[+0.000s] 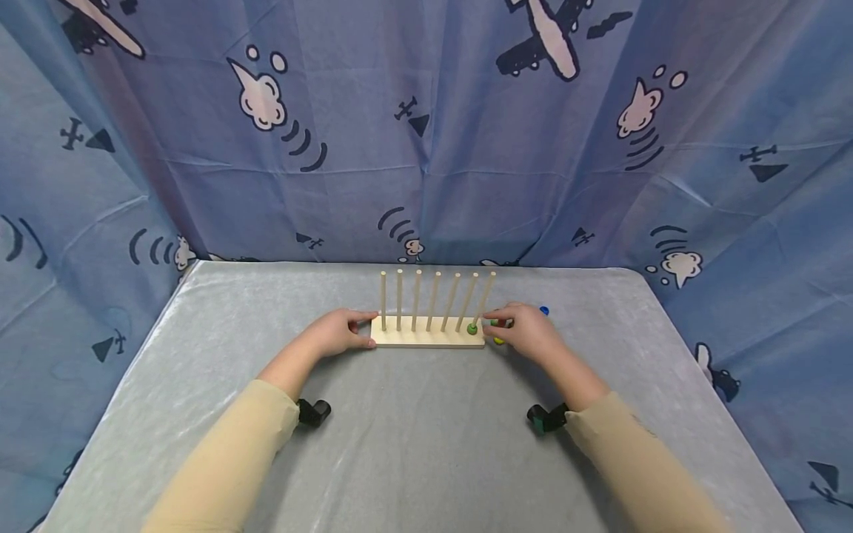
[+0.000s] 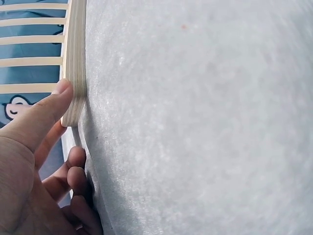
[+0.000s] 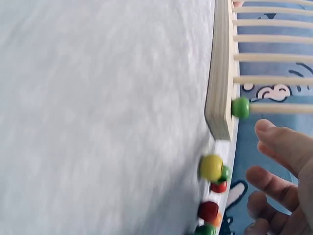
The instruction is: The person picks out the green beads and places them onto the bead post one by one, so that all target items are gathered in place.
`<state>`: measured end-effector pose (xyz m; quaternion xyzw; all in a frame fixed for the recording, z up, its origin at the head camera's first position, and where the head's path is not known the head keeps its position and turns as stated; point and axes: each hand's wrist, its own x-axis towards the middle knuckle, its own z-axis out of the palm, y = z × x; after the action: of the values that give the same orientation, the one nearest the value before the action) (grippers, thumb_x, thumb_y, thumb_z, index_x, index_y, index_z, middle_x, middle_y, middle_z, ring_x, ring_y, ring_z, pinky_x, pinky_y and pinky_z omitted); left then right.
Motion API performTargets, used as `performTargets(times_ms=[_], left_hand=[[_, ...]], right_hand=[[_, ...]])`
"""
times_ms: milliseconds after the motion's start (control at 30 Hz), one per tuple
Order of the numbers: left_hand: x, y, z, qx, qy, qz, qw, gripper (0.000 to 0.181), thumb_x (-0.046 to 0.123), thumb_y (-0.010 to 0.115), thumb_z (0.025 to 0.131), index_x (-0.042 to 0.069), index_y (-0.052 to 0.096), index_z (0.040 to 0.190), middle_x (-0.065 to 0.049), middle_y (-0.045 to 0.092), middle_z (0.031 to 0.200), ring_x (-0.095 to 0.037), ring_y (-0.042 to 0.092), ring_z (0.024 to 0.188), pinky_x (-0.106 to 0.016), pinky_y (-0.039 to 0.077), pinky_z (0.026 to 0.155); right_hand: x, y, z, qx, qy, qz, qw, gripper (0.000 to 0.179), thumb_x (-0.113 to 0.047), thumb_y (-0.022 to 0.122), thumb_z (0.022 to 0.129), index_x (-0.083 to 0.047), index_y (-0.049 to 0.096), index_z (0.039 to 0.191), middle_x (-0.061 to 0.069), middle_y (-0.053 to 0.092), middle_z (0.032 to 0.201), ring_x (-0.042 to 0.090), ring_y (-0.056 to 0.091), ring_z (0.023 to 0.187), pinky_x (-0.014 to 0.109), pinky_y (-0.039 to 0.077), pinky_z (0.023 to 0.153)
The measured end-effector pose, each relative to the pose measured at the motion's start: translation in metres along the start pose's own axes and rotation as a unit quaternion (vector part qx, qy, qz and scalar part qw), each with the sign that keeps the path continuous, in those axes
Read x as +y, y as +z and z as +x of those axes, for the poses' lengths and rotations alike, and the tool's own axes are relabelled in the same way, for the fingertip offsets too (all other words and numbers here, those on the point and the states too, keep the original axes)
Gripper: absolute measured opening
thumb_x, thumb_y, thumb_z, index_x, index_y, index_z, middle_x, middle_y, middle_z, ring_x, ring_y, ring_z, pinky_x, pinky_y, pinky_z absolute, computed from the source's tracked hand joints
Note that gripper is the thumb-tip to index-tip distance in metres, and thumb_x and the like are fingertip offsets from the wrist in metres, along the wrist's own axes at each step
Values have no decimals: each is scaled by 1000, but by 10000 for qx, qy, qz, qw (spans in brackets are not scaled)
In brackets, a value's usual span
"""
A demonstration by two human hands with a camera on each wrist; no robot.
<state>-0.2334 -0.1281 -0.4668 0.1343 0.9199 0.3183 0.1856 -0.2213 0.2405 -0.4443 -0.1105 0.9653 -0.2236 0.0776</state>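
Observation:
A pale wooden board point(image 1: 420, 340) with a row of several upright pegs stands mid-table. My left hand point(image 1: 335, 333) pinches the board's left end, thumb on the front edge and a finger behind. In the left wrist view the other fingers curl beside the board end point(image 2: 76, 98). A green bead point(image 3: 240, 107) sits at the foot of the rightmost peg. My right hand point(image 1: 529, 332) hovers by the board's right end with relaxed fingers, nothing between them. Just past that end lies a yellow bead point(image 3: 211, 168), and the right hand partly hides the loose beads in the head view.
Beyond the yellow bead lie a red bead point(image 3: 219, 186), a dark red bead point(image 3: 209, 211) and other beads. A blue bead point(image 1: 544, 310) shows behind my right hand. The grey-covered table point(image 1: 426, 444) ends at a blue patterned curtain point(image 1: 360, 185).

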Motion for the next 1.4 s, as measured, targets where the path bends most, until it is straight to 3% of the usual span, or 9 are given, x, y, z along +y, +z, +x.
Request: performTargets(times_ms=[67,133,200,267,367,733,1000,1400], left_hand=[[0,0,0,-2,10,-12,10000,66,35,80,83,21,56,143,-2,51,82,-17,44,73,-32,37,67],[0,0,0,-7,21,-20,10000,66,34,80,83,20,56,143,-2,50,82,-16,44,73,-32,37,67],[0,0,0,-17,16,-21,10000,66,34,80,84,20,56,143,-2,50,81,-16,44,73,-32,36,67],[1,0,0,-24,5,-13,10000,66,34,80,84,20,56,143,-2,50,81,-16,44,73,-32,37,67],[0,0,0,-27,-2,4,10000,66,34,80,84,21,56,143,-2,51,82,-17,44,73,-32,37,67],[-1,0,2,-46,-10,-18,10000,66,35,80,84,21,55,144,-3,51,84,-17,44,75,-33,37,67],[0,-1,1,-71,-72,-73,9999,66,35,80,84,21,55,144,-3,51,84,-17,44,75,-33,36,67],[-2,1,2,-31,-60,-61,10000,66,36,80,84,23,56,143,-3,50,83,-17,44,75,-33,36,68]], right_hand=[[5,-4,-4,65,25,26,10000,36,-30,74,90,-15,73,123,5,66,100,28,61,99,41,50,75],[11,-8,-7,120,60,-35,9999,37,-30,74,90,-15,72,124,9,67,106,30,60,101,43,50,76],[19,-12,-10,160,40,-127,9998,37,-29,74,90,-13,72,124,10,67,106,28,61,95,41,50,73],[27,-17,-14,183,39,-183,9997,37,-29,74,90,-12,72,123,7,66,101,21,57,79,36,46,63],[41,-25,-21,187,96,-143,9997,35,-26,74,91,-10,72,122,4,63,90,18,52,72,33,42,59],[77,-46,-45,313,479,-365,9977,39,-31,70,93,-9,70,125,8,65,100,26,57,88,40,46,69],[92,-40,-39,357,588,-257,9973,42,-33,70,93,-7,69,126,11,67,103,29,59,93,45,48,75],[90,-26,-25,262,886,-229,9955,47,-32,70,93,-1,66,128,21,66,113,37,61,103,55,46,88]])
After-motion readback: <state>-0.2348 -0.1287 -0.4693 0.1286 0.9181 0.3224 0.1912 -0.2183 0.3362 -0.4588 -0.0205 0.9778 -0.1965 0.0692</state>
